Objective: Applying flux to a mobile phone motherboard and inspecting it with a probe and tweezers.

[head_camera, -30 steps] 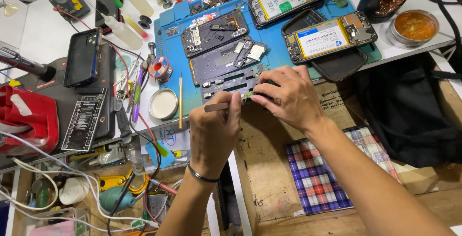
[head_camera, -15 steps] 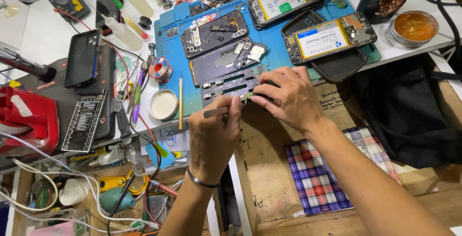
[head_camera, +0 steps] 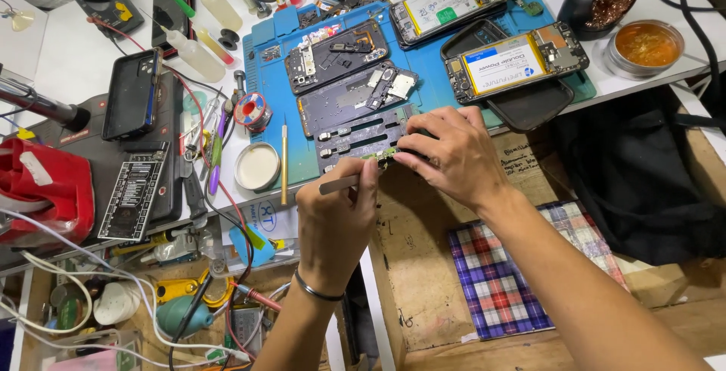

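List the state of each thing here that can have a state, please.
left hand: shut on tweezers
right hand: shut on small board
phones: backs off, batteries showing
round tin: open
black phone: closed, propped on its side
solder pot: open, full

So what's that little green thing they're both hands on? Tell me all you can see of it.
It is a small green circuit board, mostly hidden. It sits at the near edge of the blue work mat, against a dark slotted metal holder. The right hand pins it from the right with its fingertips; the left hand brings metal tweezers to its left end. Its components are too small to make out.
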